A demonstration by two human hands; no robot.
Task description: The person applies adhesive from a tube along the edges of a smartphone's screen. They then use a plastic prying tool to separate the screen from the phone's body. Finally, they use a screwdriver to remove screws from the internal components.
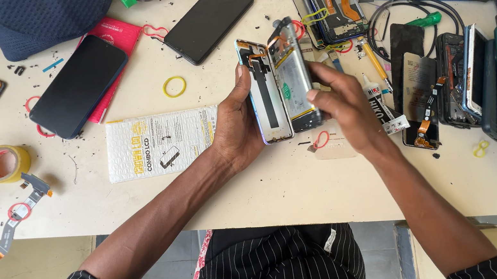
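Head cam: the left hand (234, 122) cradles an opened phone frame (264, 92) at table centre, fingers curled round its left edge. The right hand (340, 107) pinches the silver battery panel (293, 75), lifted on edge at 3 o'clock of the frame. An orange flex ribbon (256, 56) sits near the frame's top, so I'd guess tilting further could tear it. That glue tube (380, 105) at 3 o'clock of the right hand might get knocked too.
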